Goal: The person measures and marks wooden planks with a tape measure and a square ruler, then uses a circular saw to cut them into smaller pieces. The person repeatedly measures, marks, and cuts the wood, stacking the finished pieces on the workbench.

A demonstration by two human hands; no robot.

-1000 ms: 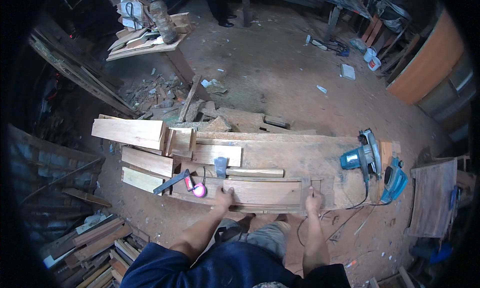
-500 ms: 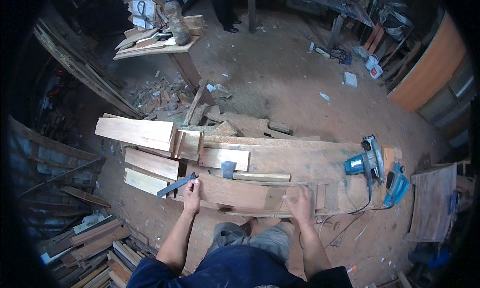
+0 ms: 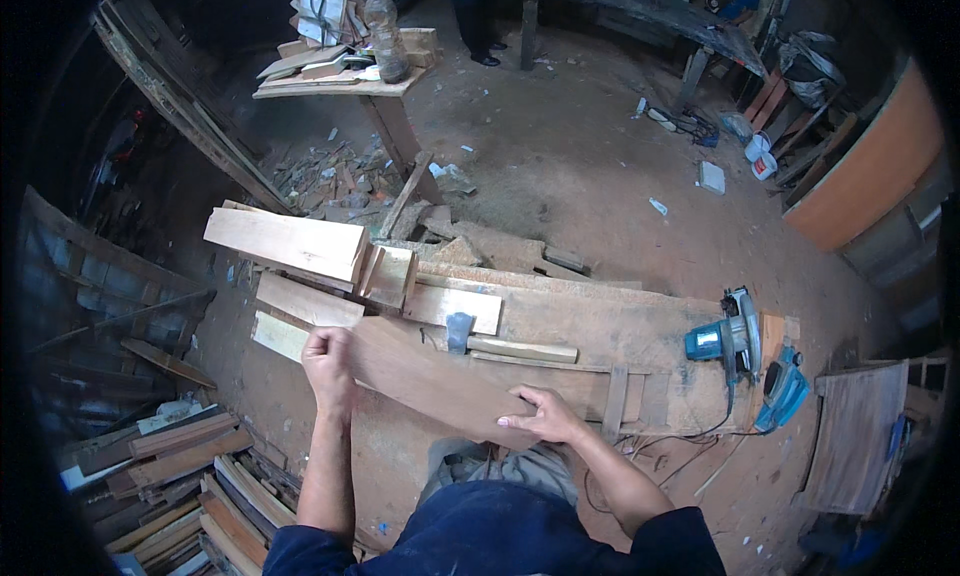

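A flat brown wooden board (image 3: 435,381) is raised and tilted over the front edge of the low wooden workbench (image 3: 640,321). My left hand (image 3: 330,364) is closed on its left end, the fingers curled at the edge. At its right end my right hand (image 3: 545,416) pinches the board, thumb on top. Just beyond the board lies a hatchet (image 3: 525,351) with a grey head and pale wooden handle. Beside its head is a short light plank (image 3: 455,306). No dark square shows now; the left fist may hide it.
A teal circular saw (image 3: 710,341) and a teal electric planer (image 3: 785,388) sit at the bench's right end, with trailing cords. Stacked planks (image 3: 290,244) fill the left end. Offcuts (image 3: 190,476) lie lower left. Another person's legs (image 3: 478,26) stand at the back.
The board has come up off the bench toward me and tilted. My right hand has moved left onto its end. The dark square seen in my left hand is out of sight.
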